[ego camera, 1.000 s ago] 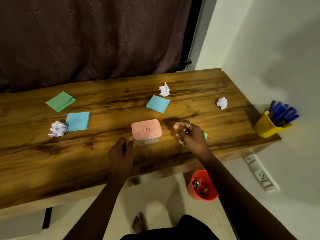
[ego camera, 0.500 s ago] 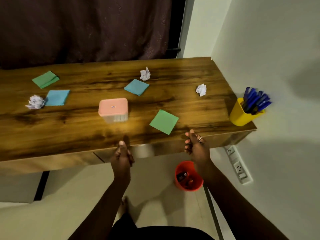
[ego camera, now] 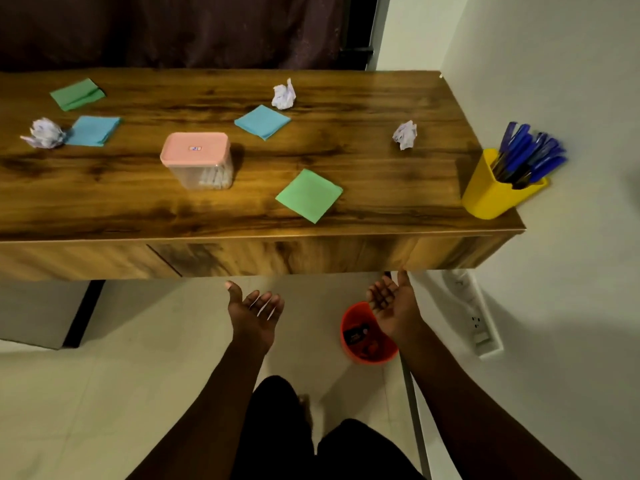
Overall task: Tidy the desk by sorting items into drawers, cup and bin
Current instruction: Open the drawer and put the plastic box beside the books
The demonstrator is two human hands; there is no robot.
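Both hands are held palm-up in front of the desk (ego camera: pixel 363 157), below its front edge, and neither holds anything. The left hand (ego camera: pixel 256 315) has its fingers loosely spread and touches nothing. The right hand (ego camera: pixel 393 306) is also relaxed and open, and its longest fingertip reaches up to the lower edge of the drawer front (ego camera: pixel 277 256); whether it touches the wood I cannot tell. A red bin (ego camera: pixel 375 356) stands on the floor just beside and below the right hand, with some dark scraps inside. On the desk, a clear box with a pink lid (ego camera: pixel 195 152) stands upright left of centre. A green note (ego camera: pixel 309 195) lies flat near the front edge, to the right of the box. Behind them lie a blue note (ego camera: pixel 262 121) at mid-desk, a second blue note (ego camera: pixel 92 130) at the left, and a folded green note (ego camera: pixel 77 94) at the far left. Three paper balls remain: one (ego camera: pixel 44 133) touching the second blue note, one (ego camera: pixel 284 95) just behind the mid-desk note, and one (ego camera: pixel 405 134) towards the right. A yellow cup (ego camera: pixel 488 200) full of blue pens (ego camera: pixel 530 157) stands at the right front corner. A power strip (ego camera: pixel 474 313) sits on the wall below.
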